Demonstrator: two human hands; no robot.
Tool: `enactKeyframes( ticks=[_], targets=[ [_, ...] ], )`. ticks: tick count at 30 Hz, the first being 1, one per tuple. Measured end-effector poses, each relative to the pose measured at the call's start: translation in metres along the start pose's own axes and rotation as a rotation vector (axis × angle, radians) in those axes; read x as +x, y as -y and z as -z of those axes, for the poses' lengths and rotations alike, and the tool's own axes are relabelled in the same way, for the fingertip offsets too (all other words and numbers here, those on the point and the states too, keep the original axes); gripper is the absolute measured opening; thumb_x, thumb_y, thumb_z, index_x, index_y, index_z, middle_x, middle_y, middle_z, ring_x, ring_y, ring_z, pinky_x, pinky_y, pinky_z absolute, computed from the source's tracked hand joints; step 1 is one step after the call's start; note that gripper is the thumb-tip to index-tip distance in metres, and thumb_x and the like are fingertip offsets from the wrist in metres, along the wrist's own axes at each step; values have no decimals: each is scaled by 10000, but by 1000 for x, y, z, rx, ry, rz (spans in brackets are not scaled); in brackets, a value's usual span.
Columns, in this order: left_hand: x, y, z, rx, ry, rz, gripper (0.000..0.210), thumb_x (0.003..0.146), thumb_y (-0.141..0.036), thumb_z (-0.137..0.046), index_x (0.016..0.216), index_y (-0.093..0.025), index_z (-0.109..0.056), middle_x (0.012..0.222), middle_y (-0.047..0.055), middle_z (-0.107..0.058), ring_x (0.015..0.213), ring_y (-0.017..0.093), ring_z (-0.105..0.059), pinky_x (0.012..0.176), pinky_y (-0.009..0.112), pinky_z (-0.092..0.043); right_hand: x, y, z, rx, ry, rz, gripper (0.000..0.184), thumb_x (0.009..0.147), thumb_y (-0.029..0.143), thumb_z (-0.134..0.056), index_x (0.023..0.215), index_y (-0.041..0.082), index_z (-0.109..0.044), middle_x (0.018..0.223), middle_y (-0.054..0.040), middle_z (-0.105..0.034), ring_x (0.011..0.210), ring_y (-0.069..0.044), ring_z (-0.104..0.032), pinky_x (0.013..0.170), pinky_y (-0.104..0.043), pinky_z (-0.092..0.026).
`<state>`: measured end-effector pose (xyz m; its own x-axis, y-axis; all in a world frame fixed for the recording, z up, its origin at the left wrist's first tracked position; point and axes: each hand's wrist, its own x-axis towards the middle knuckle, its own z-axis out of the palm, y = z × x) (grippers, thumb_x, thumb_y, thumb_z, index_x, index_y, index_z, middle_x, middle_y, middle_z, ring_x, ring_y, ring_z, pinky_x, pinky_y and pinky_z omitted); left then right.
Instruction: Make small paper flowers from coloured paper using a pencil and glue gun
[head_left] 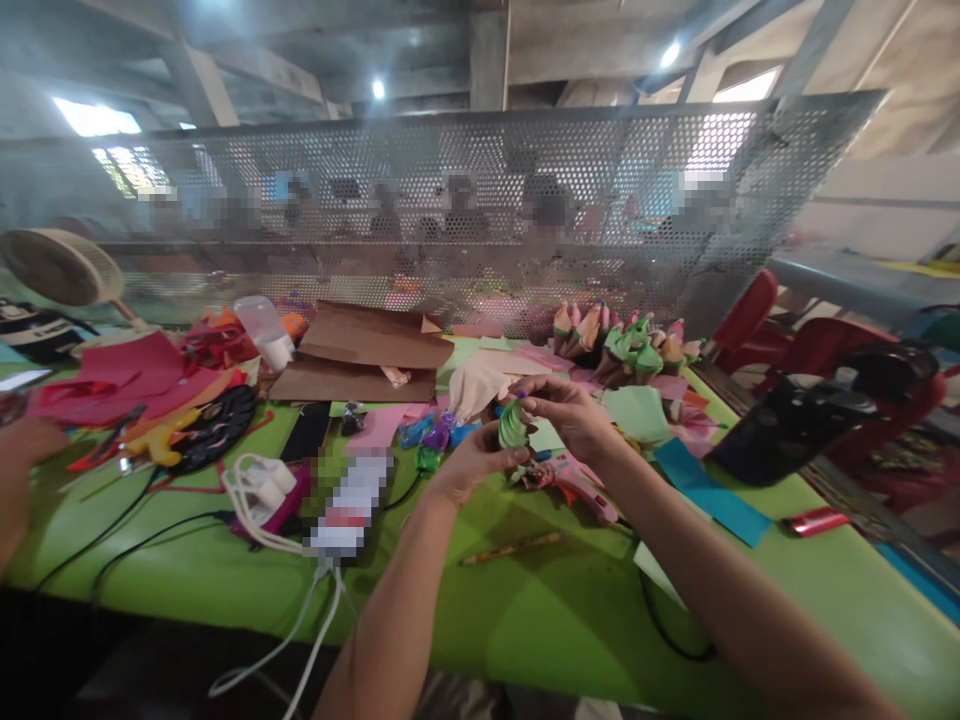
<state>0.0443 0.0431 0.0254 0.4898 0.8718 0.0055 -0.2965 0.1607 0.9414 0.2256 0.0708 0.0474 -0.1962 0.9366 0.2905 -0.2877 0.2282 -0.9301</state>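
Observation:
My left hand (471, 465) is closed around the lower part of a green swirled piece (514, 427), shaped like the top of a soft ice cream. From the right, my right hand (564, 408) pinches at its upper tip. A small bluish-purple spot shows by those fingertips, too small to name. Just below the hands lies a pink glue gun (576, 482), its cord running to the right. Nearer to me, a thin brown stick (510, 549) rests on the green table (525, 610). Pale crumpled material (476, 385) sits behind my left hand.
Several swirl-topped cones (634, 340) stand at the back right. Brown cardboard (367, 335) lies behind. A white power strip (352, 505) with cables is at left, beside another person's arm (26, 470). A black cylindrical object (772, 430) stands near the right edge.

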Motion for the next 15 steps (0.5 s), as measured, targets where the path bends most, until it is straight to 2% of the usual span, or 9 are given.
enactKeyframes(
  ticks=[3, 7, 11, 15],
  targets=[
    [0, 0, -1, 25, -7, -6, 691, 477, -492, -1030, 1027, -143, -802, 829, 51, -767, 794, 183, -675, 769, 295, -505, 0, 0, 0, -21, 0, 20, 376, 607, 497, -989, 785, 237, -786, 877, -18, -748, 732, -156, -633, 622, -289, -508],
    [3, 2, 1, 111, -72, -61, 693, 537, -512, -997, 1086, -142, -794, 895, 61, -776, 805, 191, -675, 775, 303, -506, 0, 4, -4, -56, -22, -23, 479, 578, 542, -983, 895, 237, -796, 840, -19, -742, 705, -166, -633, 625, -301, -521],
    [10, 8, 4, 345, -222, -193, 539, 651, -415, -931, 1085, -137, -777, 970, 55, -780, 878, 208, -674, 823, 299, -509, -2, 9, -10, -99, -128, -38, 523, 535, 560, -984, 871, 220, -773, 797, -18, -729, 694, -165, -630, 634, -292, -510],
    [12, 9, 5, 604, -312, -204, 491, 695, -377, -884, 1115, -154, -760, 945, 43, -776, 886, 227, -677, 815, 304, -511, -2, 9, -13, -203, -207, -8, 472, 570, 571, -951, 798, 217, -739, 704, -4, -681, 637, -155, -574, 596, -297, -470]
  ],
)
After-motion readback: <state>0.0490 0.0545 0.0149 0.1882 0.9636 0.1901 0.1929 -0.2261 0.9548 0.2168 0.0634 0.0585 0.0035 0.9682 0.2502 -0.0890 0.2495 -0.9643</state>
